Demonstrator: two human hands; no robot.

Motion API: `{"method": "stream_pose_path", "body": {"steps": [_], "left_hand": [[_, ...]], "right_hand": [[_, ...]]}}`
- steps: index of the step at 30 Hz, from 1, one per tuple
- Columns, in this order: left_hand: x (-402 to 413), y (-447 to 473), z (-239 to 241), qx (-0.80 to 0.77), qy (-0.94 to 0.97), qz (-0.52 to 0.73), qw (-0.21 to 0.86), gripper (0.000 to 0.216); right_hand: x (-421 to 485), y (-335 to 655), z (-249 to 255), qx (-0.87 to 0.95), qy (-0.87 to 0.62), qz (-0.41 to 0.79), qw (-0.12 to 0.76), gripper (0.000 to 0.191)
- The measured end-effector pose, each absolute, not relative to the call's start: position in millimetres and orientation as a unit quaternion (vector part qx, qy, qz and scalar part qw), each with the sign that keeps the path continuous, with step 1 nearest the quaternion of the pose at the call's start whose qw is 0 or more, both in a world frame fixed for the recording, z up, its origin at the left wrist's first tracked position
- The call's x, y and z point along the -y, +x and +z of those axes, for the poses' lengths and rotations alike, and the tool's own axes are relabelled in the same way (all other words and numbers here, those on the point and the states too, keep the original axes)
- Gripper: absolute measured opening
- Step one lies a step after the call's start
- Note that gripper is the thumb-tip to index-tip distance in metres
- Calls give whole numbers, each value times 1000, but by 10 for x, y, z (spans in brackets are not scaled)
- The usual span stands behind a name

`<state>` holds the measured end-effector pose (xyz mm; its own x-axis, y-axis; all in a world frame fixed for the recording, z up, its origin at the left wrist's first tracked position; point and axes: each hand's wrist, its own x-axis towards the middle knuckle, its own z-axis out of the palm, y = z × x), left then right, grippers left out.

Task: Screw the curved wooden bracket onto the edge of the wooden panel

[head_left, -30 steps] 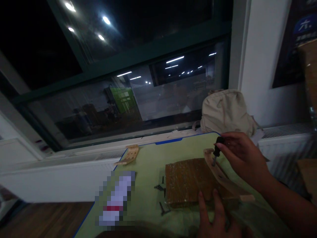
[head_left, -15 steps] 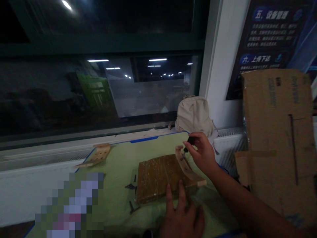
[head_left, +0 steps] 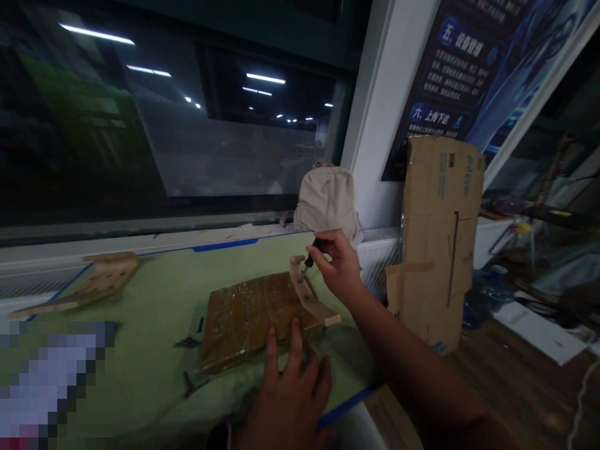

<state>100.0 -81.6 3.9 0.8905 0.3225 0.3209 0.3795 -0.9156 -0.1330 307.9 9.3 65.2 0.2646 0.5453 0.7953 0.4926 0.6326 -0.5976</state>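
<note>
My right hand is closed round the dark handle of a screwdriver. Its shaft slants down to a curved wooden piece with holes, near that piece's far end. The curved piece lies across the right side of a brown board wrapped in clear film or tape. My left hand is open, fingers spread, with fingertips on the board's near edge. Several dark screws lie left of the board. A second curved wooden piece with holes rests at the table's far left.
The green table top has blue edging. Behind it a beige backpack sits by the window. To the right stand a tall cardboard box and a large water bottle. A blurred-out patch covers the lower left.
The view has swung right, so things appear farther left and more of the floor shows on the right. My hands keep their places at the board; the screwdriver stays at the curved piece.
</note>
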Motion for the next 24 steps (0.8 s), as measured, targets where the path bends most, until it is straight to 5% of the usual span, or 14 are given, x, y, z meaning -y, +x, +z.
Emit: {"method": "stream_pose_path", "body": {"steps": [10, 19, 24], "left_hand": [[857, 1027, 34, 183, -949, -202, 158, 59], [855, 1043, 0, 180, -942, -219, 177, 67], [835, 1052, 9, 174, -939, -225, 193, 69]], "right_hand": [[11, 3016, 736, 667, -338, 112, 654, 20], [-53, 3134, 754, 589, -424, 32, 688, 31], [17, 2983, 726, 658, -349, 123, 655, 26]]}}
